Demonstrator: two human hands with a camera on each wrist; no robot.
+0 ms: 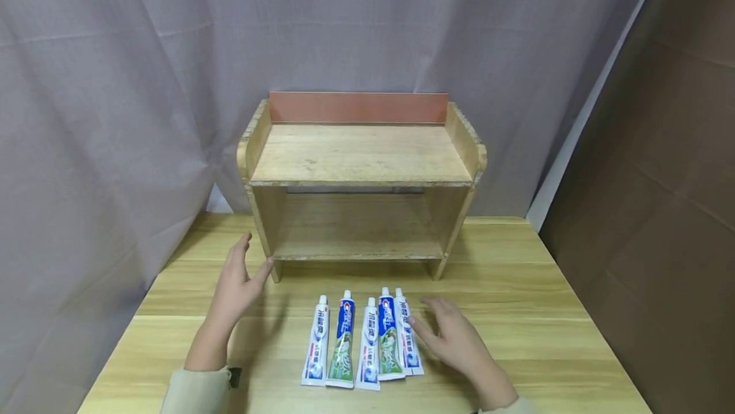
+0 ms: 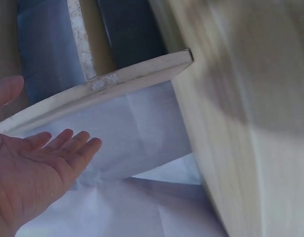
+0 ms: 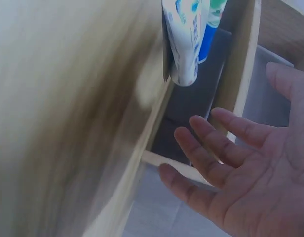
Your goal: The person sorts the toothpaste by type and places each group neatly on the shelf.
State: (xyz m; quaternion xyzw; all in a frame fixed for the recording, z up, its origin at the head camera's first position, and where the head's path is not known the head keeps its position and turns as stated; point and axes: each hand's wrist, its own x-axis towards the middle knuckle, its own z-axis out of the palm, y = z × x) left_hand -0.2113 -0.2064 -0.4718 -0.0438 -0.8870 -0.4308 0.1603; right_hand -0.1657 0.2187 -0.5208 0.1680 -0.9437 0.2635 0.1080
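Several toothpaste tubes (image 1: 362, 344) lie side by side on the wooden table (image 1: 545, 312), caps pointing away from me, in front of a two-level wooden shelf (image 1: 358, 181). My left hand (image 1: 238, 277) hovers open near the shelf's front left foot, holding nothing; its palm (image 2: 28, 177) shows in the left wrist view. My right hand (image 1: 450, 334) is open with fingers spread, just right of the rightmost tube (image 1: 408, 340), holding nothing. In the right wrist view the fingers (image 3: 216, 158) are straight, with the tubes (image 3: 184, 39) above them.
Both levels of the shelf are bare. A grey curtain (image 1: 143, 82) hangs behind and to the left of the table. A brown panel (image 1: 660, 178) stands on the right. The table's right edge (image 1: 597, 331) is close to my right hand.
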